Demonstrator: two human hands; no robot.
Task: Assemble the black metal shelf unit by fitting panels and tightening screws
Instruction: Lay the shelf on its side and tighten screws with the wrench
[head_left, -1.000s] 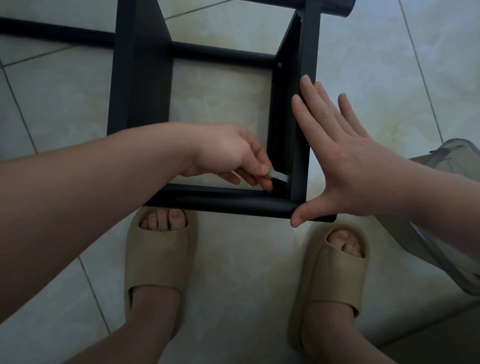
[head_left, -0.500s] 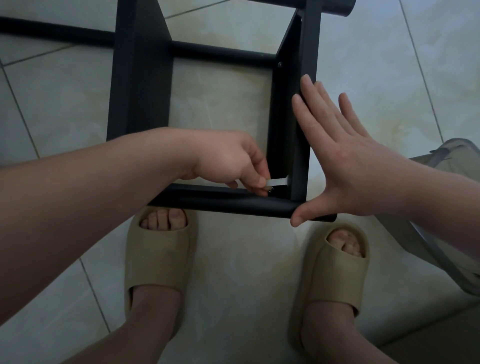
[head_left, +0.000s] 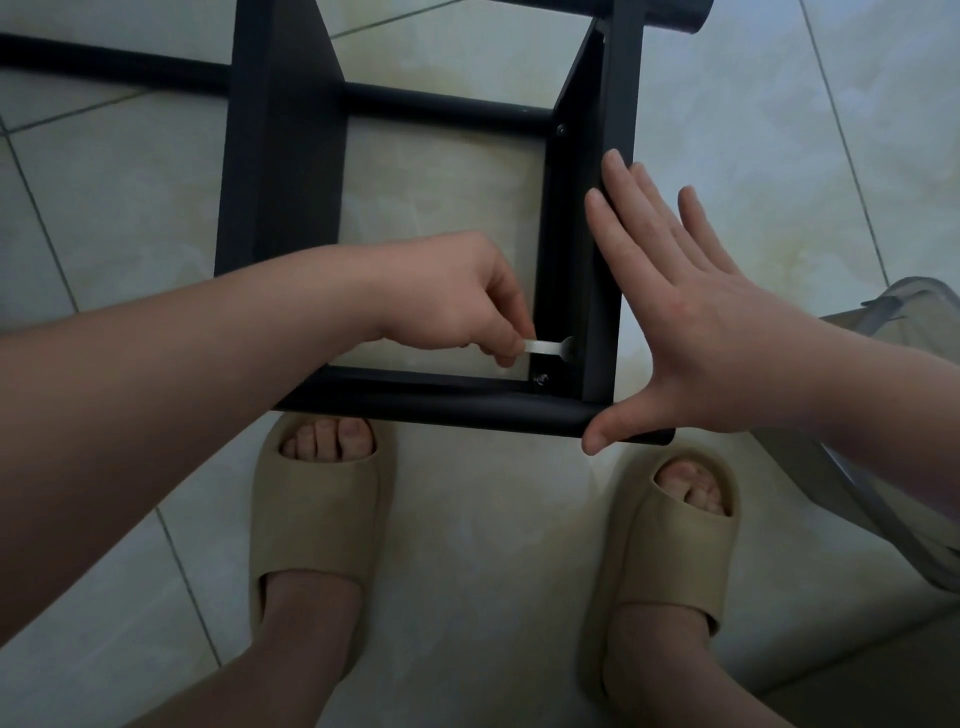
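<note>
Black metal, the shelf unit (head_left: 280, 156) rests on the tiled floor (head_left: 467, 597) at the person's slippers (head_left: 317, 519). The left hand (head_left: 457, 296) pinches a flat silver wrench (head_left: 548, 347) in the near right corner, its head just above the screw (head_left: 542, 379). The right hand (head_left: 691, 332) lies spread flat on the side panel (head_left: 608, 208), bracing it. I'd seat the wrench squarely, then turn in short swings: panel and near tube (head_left: 441, 405) box it in; room opens leftward.

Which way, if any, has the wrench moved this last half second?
Yes: the wrench has shifted slightly up the view, away from the bottom tube.
</note>
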